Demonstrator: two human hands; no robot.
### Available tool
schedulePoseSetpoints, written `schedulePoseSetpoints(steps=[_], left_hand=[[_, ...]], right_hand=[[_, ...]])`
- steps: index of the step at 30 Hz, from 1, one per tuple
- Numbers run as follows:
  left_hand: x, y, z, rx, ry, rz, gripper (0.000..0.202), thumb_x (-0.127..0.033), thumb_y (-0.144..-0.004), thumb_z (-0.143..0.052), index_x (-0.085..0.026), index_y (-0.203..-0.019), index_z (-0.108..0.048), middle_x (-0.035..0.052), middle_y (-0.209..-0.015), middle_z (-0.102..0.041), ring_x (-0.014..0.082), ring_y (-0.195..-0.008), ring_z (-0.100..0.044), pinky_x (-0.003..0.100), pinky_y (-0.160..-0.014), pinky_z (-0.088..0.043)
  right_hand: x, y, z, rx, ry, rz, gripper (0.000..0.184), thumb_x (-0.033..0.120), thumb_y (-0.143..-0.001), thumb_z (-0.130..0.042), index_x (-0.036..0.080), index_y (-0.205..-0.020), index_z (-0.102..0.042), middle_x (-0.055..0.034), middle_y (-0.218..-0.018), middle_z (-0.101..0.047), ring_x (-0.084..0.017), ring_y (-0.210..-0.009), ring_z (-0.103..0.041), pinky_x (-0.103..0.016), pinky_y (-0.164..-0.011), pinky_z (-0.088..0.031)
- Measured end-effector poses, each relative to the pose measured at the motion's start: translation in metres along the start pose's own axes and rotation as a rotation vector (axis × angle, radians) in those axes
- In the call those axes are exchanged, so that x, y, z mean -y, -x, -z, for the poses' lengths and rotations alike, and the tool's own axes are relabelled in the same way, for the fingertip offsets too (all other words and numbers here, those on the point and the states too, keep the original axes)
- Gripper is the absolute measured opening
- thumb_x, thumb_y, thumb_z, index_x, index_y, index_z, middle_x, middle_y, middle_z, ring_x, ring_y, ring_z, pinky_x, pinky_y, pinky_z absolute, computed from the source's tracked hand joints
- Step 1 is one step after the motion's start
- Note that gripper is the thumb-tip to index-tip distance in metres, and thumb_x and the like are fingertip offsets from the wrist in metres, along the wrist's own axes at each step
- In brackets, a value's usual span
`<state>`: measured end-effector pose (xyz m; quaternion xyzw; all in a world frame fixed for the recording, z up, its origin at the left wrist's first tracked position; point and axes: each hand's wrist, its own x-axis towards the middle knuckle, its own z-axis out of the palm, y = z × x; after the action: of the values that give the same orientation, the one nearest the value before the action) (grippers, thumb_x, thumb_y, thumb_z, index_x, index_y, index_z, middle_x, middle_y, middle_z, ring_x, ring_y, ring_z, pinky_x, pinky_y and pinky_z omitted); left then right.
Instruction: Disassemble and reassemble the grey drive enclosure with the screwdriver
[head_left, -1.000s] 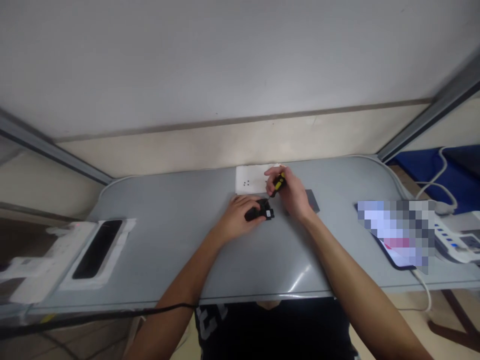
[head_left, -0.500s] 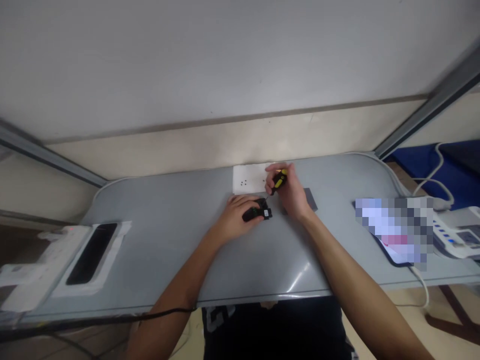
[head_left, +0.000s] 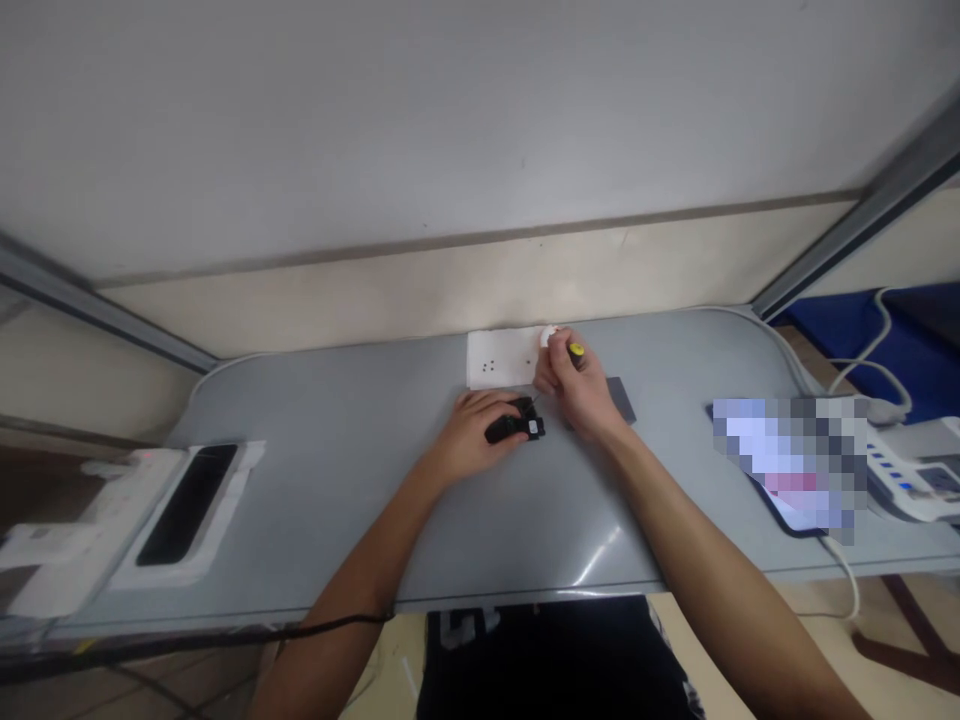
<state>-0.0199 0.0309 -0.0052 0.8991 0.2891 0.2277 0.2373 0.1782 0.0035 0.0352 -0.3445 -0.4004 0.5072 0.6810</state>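
My left hand [head_left: 478, 432] is closed around a small black device [head_left: 514, 424] lying on the grey table. A small white patch shows on the device's right end. In my right hand [head_left: 577, 378] is a screwdriver [head_left: 576, 352] with a black and yellow handle, mostly hidden by the curled fingers. Its thin shaft points down and left to the upper right part of the device; whether the tip touches a screw is too small to tell. Behind the hands lies a white sheet [head_left: 506, 350] with several tiny dark pieces on it, perhaps screws.
A flat dark grey piece [head_left: 621, 400] lies beside my right wrist. At the left, a black phone [head_left: 187, 505] rests on white paper near a power strip [head_left: 97, 535]. A lit phone [head_left: 787, 470], partly blurred out, and another power strip [head_left: 907, 470] are at the right.
My right fingers have turned around the screwdriver handle, which now shows mainly its yellow end. My left hand and the black device have stayed in place.
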Motion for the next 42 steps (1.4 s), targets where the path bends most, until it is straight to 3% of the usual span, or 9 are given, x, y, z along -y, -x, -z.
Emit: schedulePoseSetpoints(steps=[5,9,14,18,21,25,29,34,42], left_hand=[[0.001,0.000,-0.001,-0.012,-0.001,-0.003,0.019,-0.034,-0.091,-0.076,-0.026,-0.108,-0.071,0.0052,-0.134,-0.071,0.0267,-0.127,-0.064,0.050,-0.112,-0.040],[0.000,0.000,-0.001,-0.018,-0.005,-0.019,0.020,-0.035,-0.092,-0.076,-0.026,-0.109,-0.070,0.0053,-0.134,-0.072,0.0264,-0.128,-0.064,0.049,-0.112,-0.040],[-0.001,-0.001,0.000,-0.008,-0.012,-0.022,0.019,-0.033,-0.092,-0.076,-0.026,-0.109,-0.070,0.0043,-0.135,-0.071,0.0252,-0.128,-0.063,0.047,-0.112,-0.041],[-0.001,0.000,-0.001,-0.009,-0.009,-0.007,0.020,-0.035,-0.091,-0.076,-0.026,-0.109,-0.070,0.0054,-0.135,-0.071,0.0257,-0.128,-0.063,0.048,-0.113,-0.041],[0.000,0.000,-0.002,-0.020,-0.019,-0.016,0.021,-0.035,-0.091,-0.077,-0.026,-0.109,-0.070,0.0050,-0.134,-0.071,0.0256,-0.128,-0.064,0.047,-0.113,-0.041],[0.000,0.000,-0.002,-0.018,-0.027,-0.007,0.021,-0.035,-0.092,-0.076,-0.026,-0.110,-0.070,0.0048,-0.135,-0.071,0.0252,-0.128,-0.063,0.047,-0.113,-0.041],[0.001,0.000,-0.002,-0.028,-0.026,-0.033,0.021,-0.035,-0.092,-0.075,-0.026,-0.110,-0.070,0.0051,-0.137,-0.070,0.0249,-0.128,-0.063,0.047,-0.112,-0.041],[0.000,-0.001,-0.001,0.000,-0.039,-0.024,0.021,-0.036,-0.094,-0.073,-0.026,-0.111,-0.070,0.0059,-0.137,-0.070,0.0259,-0.128,-0.064,0.049,-0.113,-0.040],[-0.002,0.001,0.001,0.013,-0.056,-0.005,0.020,-0.037,-0.095,-0.071,-0.026,-0.111,-0.071,0.0068,-0.142,-0.067,0.0266,-0.130,-0.062,0.049,-0.116,-0.039]], right_hand=[[0.004,-0.003,-0.001,0.017,-0.070,-0.022,0.049,0.071,-0.098,-0.049,0.025,-0.087,-0.062,0.0029,-0.064,-0.041,-0.014,-0.055,-0.039,-0.030,-0.054,-0.036],[0.006,-0.001,0.000,0.028,-0.071,-0.024,0.044,0.066,-0.095,-0.057,0.024,-0.094,-0.070,-0.0009,-0.073,-0.052,-0.015,-0.065,-0.050,-0.031,-0.060,-0.043],[0.003,0.002,0.004,0.007,0.037,0.005,0.046,0.068,-0.086,-0.071,0.024,-0.083,-0.056,-0.0023,-0.092,-0.064,-0.014,-0.072,-0.059,-0.031,-0.068,-0.048],[0.002,0.001,0.003,-0.029,0.106,0.022,0.052,0.071,-0.086,-0.069,0.026,-0.080,-0.042,0.0041,-0.069,-0.053,-0.013,-0.059,-0.051,-0.029,-0.060,-0.043],[0.002,-0.002,0.001,-0.033,0.097,0.032,0.052,0.078,-0.089,-0.057,0.027,-0.087,-0.052,0.0051,-0.064,-0.041,-0.014,-0.056,-0.044,-0.030,-0.057,-0.041],[0.005,-0.003,-0.001,-0.034,0.180,0.021,0.054,0.074,-0.098,-0.044,0.025,-0.106,-0.067,-0.0009,-0.078,-0.053,-0.017,-0.071,-0.051,-0.032,-0.067,-0.046],[0.005,-0.002,0.006,-0.127,0.488,0.143,0.040,0.063,-0.097,-0.058,0.025,-0.094,-0.067,-0.0008,-0.083,-0.058,-0.017,-0.078,-0.051,-0.031,-0.074,-0.046],[0.001,-0.004,0.018,-0.222,0.637,0.144,0.040,0.062,-0.097,-0.057,0.024,-0.092,-0.068,-0.0006,-0.080,-0.060,-0.017,-0.074,-0.054,-0.032,-0.072,-0.045],[0.012,-0.007,0.023,-0.426,0.558,0.203,0.043,0.062,-0.100,-0.050,0.022,-0.095,-0.065,-0.0027,-0.082,-0.066,-0.018,-0.078,-0.062,-0.032,-0.075,-0.049]])
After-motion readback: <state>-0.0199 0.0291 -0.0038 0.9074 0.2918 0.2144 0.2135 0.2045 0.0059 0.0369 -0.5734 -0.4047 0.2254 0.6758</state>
